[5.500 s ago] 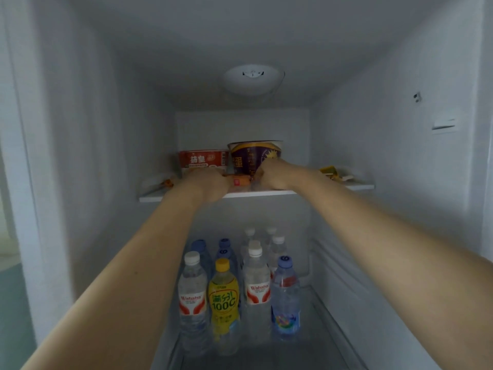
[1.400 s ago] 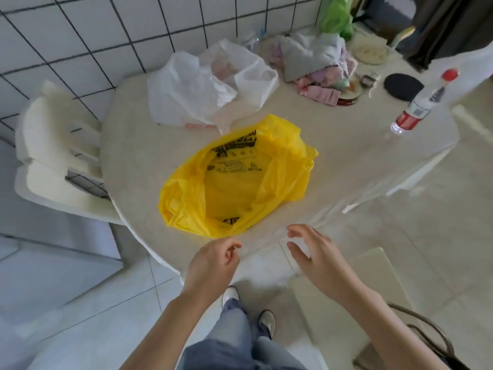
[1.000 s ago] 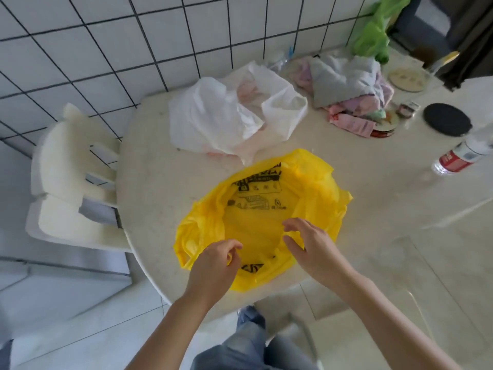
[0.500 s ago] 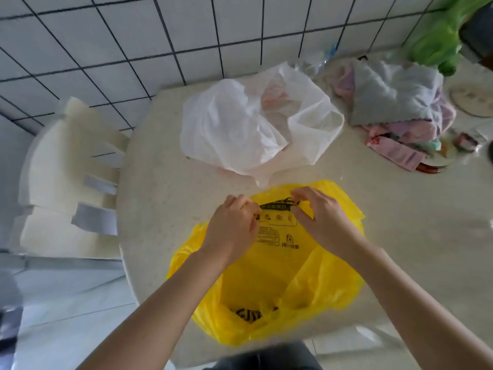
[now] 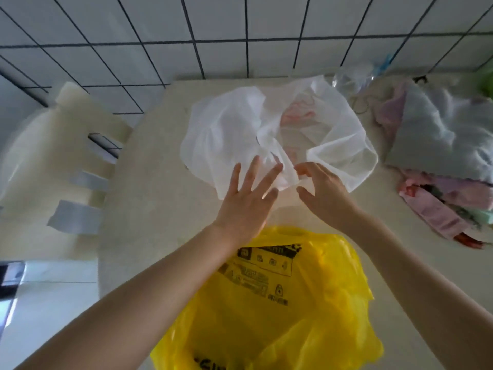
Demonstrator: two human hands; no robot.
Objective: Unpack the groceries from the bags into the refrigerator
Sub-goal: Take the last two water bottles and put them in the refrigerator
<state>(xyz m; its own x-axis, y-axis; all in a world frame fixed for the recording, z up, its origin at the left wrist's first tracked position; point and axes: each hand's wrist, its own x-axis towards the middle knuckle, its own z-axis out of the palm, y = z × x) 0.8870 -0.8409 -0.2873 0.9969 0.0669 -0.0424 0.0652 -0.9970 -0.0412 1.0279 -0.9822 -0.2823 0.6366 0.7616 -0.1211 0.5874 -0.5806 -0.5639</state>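
A crumpled white plastic bag (image 5: 240, 134) with faint red print lies on the beige table (image 5: 154, 198) near the tiled wall. My left hand (image 5: 248, 198) reaches over its near edge with fingers spread and straight. My right hand (image 5: 322, 190) is beside it, fingers loosely curved at the bag's near edge, holding nothing that I can see. A yellow plastic bag (image 5: 280, 303) with black print lies open and flat under my forearms at the table's front. The refrigerator is out of view.
White plastic chairs (image 5: 50, 166) stand stacked at the table's left. A pile of grey and pink cloths (image 5: 437, 156) sits on the table's right. A clear plastic wrapper (image 5: 352, 81) lies by the tiled wall (image 5: 240, 30).
I turned from the refrigerator shelf to the table. Both hands left the yellow bag's far rim and moved forward to the white bag; my left hand's fingers have spread.
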